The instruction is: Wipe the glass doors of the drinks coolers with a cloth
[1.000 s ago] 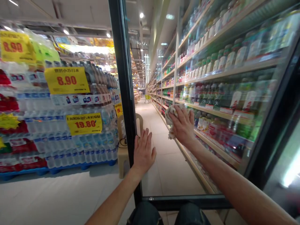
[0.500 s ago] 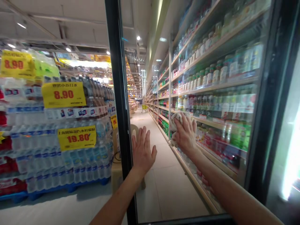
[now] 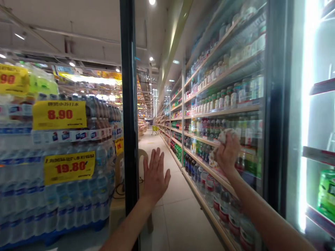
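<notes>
A glass door (image 3: 180, 195) with a black frame (image 3: 128, 104) stands in front of me. My left hand (image 3: 156, 176) lies flat against the glass near the frame's left upright, fingers stretched and nothing in it. My right hand (image 3: 229, 153) presses a crumpled pale cloth (image 3: 225, 136) with dark spots against the pane, farther right. Part of the cloth is hidden behind the fingers. Shelves of bottled drinks (image 3: 227, 99) show in the glass behind the cloth.
Stacked packs of water bottles (image 3: 62, 205) with yellow price signs (image 3: 69, 167) stand on the left. A beige chair (image 3: 117, 209) is just beyond the frame. On the right are a lit cooler interior (image 3: 306, 139) and a green package (image 3: 327, 191). A tiled aisle (image 3: 167, 181) runs ahead.
My right hand has slid right across the glass with the cloth. My left hand stays flat on the pane. The view has turned right, showing more of the lit cooler.
</notes>
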`<action>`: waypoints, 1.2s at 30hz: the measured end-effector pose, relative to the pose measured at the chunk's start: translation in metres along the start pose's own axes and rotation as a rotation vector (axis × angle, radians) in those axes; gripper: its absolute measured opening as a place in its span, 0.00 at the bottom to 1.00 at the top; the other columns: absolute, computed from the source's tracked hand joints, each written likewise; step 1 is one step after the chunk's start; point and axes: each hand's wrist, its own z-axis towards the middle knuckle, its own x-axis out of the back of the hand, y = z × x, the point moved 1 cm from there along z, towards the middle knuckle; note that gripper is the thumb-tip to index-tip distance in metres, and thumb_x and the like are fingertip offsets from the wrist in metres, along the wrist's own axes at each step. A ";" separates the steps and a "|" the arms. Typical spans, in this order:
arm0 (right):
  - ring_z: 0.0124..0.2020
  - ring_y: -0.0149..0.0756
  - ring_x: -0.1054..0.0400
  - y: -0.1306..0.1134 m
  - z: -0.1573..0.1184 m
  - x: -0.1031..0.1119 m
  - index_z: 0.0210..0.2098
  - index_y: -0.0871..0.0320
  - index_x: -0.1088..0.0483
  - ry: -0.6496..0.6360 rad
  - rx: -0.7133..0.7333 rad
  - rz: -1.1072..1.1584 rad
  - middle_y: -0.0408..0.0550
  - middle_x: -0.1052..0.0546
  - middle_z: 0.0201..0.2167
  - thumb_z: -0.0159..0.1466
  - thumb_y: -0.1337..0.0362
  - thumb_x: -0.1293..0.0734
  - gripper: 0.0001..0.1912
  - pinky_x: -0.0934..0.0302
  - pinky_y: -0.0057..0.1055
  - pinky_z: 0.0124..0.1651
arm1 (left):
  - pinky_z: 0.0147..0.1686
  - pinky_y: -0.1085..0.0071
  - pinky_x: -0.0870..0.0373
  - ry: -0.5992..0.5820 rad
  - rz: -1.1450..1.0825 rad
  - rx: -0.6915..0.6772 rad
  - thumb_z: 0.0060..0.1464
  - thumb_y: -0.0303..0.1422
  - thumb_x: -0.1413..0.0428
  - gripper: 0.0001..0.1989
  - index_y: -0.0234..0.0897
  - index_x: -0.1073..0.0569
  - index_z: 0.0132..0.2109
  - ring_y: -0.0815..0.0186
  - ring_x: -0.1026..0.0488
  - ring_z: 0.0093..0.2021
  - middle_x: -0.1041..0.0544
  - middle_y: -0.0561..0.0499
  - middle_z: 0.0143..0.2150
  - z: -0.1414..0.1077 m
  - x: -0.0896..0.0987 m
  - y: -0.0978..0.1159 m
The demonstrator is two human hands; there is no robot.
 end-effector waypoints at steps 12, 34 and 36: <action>0.61 0.50 0.48 0.037 0.006 0.007 0.57 0.59 0.40 0.009 -0.018 -0.060 0.60 0.40 0.59 0.60 0.64 0.46 0.25 0.51 0.54 0.57 | 0.62 0.50 0.61 0.011 0.025 0.013 0.55 0.32 0.51 0.34 0.33 0.55 0.65 0.55 0.53 0.65 0.45 0.38 0.64 0.015 -0.007 0.003; 0.62 0.49 0.50 -0.037 -0.005 0.000 0.54 0.59 0.36 -0.116 0.275 0.033 0.59 0.39 0.59 0.59 0.66 0.44 0.23 0.54 0.51 0.60 | 0.62 0.50 0.59 -0.010 0.028 -0.013 0.55 0.34 0.50 0.34 0.32 0.55 0.65 0.55 0.54 0.66 0.45 0.37 0.64 0.019 -0.011 0.016; 0.62 0.45 0.50 -0.063 -0.021 0.000 0.53 0.54 0.35 -0.205 0.518 0.067 0.53 0.38 0.59 0.57 0.69 0.42 0.23 0.56 0.48 0.62 | 0.62 0.50 0.59 -0.006 0.037 -0.026 0.55 0.34 0.50 0.34 0.31 0.55 0.65 0.55 0.54 0.66 0.45 0.37 0.64 0.019 -0.010 0.013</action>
